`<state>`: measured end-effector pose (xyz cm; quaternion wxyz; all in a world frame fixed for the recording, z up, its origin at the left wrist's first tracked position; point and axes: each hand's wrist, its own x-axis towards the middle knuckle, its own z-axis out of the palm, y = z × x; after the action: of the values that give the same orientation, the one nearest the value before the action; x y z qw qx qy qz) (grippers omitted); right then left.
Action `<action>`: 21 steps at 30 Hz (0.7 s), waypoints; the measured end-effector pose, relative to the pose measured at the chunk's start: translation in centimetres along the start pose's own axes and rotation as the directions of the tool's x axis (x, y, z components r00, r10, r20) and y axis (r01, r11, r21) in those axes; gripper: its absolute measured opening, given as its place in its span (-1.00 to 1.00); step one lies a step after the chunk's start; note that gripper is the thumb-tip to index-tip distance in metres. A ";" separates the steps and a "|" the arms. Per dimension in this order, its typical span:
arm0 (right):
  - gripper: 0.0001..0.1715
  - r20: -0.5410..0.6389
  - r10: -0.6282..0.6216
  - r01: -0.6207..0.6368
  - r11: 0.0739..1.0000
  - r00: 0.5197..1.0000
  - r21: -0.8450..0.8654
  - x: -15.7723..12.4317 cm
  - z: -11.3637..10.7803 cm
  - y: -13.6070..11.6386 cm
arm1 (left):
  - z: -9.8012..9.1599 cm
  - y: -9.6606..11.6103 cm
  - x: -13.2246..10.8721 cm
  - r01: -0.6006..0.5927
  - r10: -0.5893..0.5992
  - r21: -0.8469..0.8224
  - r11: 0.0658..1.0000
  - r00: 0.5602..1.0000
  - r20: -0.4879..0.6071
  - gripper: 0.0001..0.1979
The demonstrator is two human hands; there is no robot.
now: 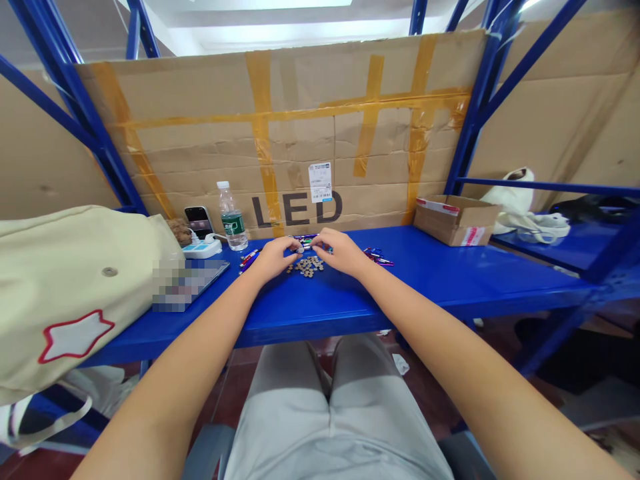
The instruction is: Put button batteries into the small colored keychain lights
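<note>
Curling inward, the bare left hand (277, 259) and bare right hand (340, 252) meet just above a small heap of round bronze-coloured metal discs (306, 267), which lies on a glossy blue steel shelf (425, 280) directly below and slightly ahead of the fingertips. The fingers of both hands are bent and nearly closed, their tips close together around a tiny silver piece (301, 250); it is too small to tell whether either hand is actually gripping it. Slim red, blue and silver metal parts (377, 257) lie scattered just right of the heap, near the right hand, and a similar cluster (249, 261) lies left of it, with more behind it (305, 237). Further left of the heap stand a clear plastic water bottle with a green label (231, 217), a white power strip (203, 248), and a black phone (199, 222). A cream canvas bag with a red-outlined star (75, 293) sits at the far left, while a small open cardboard box (456, 220) rests well right of the heap. Behind the heap rises a taped cardboard sheet printed "LED" (280, 133).
</note>
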<state>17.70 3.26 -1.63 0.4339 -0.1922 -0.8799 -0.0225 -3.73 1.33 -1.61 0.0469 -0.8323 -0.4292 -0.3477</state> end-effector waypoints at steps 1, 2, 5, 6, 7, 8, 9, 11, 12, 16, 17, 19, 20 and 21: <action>-0.82 0.010 0.001 -0.001 1.000 1.000 -0.003 0.0 0.0 0.0 | 0.0 0.0 0.0 -0.004 0.004 0.005 1.000 1.000 -0.012 -0.88; -0.82 0.024 0.007 -0.006 1.000 1.000 -0.012 0.1 0.0 -0.1 | 0.0 0.0 0.0 0.002 -0.002 0.008 1.000 1.000 -0.018 -0.88; -0.82 0.122 0.053 -0.042 0.995 0.991 -0.086 0.0 0.1 0.0 | 0.1 -0.1 -0.1 0.049 -0.049 0.014 0.999 0.999 0.023 -0.87; -0.82 0.183 0.080 -0.058 0.991 0.980 -0.122 -0.1 0.1 0.1 | 0.1 -0.1 -0.2 0.066 -0.067 0.012 0.998 0.997 0.045 -0.87; -0.82 0.256 0.114 -0.075 0.984 0.960 -0.160 -0.2 0.2 0.2 | 0.1 -0.1 -0.2 0.080 -0.081 0.008 0.997 0.995 0.064 -0.87; -0.82 0.330 0.153 -0.092 0.976 0.931 -0.195 -0.3 0.3 0.3 | 0.1 -0.1 -0.3 0.091 -0.091 0.004 0.996 0.993 0.080 -0.87; -0.82 0.393 0.192 -0.108 0.968 0.899 -0.227 -0.4 0.4 0.5 | 0.0 -0.1 -0.3 0.100 -0.100 0.001 0.995 0.991 0.089 -0.88; -0.80 0.457 0.250 -0.132 0.953 0.854 -0.274 -0.7 0.7 0.9 | 0.0 -0.1 -0.3 0.118 -0.117 -0.001 0.993 0.989 0.095 -0.88; -0.80 0.461 0.267 -0.140 0.947 0.846 -0.291 -0.7 0.8 1.0 | 0.0 0.0 -0.3 0.124 -0.123 -0.002 0.992 0.988 0.097 -0.87; -0.82 0.414 0.326 -0.188 0.922 0.850 -0.339 -0.5 1.4 1.3 | 0.0 0.1 -0.2 0.129 -0.125 -0.026 0.991 0.985 0.122 -0.86; -0.83 0.409 0.351 -0.211 0.913 0.842 -0.350 -0.4 1.5 1.3 | 0.0 0.1 -0.2 0.129 -0.124 -0.035 0.991 0.984 0.125 -0.86; -0.85 0.419 0.397 -0.253 0.899 0.816 -0.359 0.0 1.6 1.2 | 0.0 0.1 -0.2 0.128 -0.122 -0.045 0.991 0.984 0.128 -0.86; -0.86 0.434 0.413 -0.271 0.896 0.801 -0.353 0.1 1.6 1.1 | 0.1 0.1 -0.2 0.128 -0.121 -0.042 0.991 0.984 0.129 -0.85; -0.86 0.450 0.424 -0.287 0.895 0.786 -0.343 0.2 1.6 1.1 | 0.1 0.0 -0.3 0.127 -0.121 -0.036 0.991 0.984 0.132 -0.85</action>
<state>16.81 4.64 -2.60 0.1514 -0.4090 -0.8999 -0.0011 -3.74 1.17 -1.83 -0.0212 -0.8255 -0.4745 -0.3048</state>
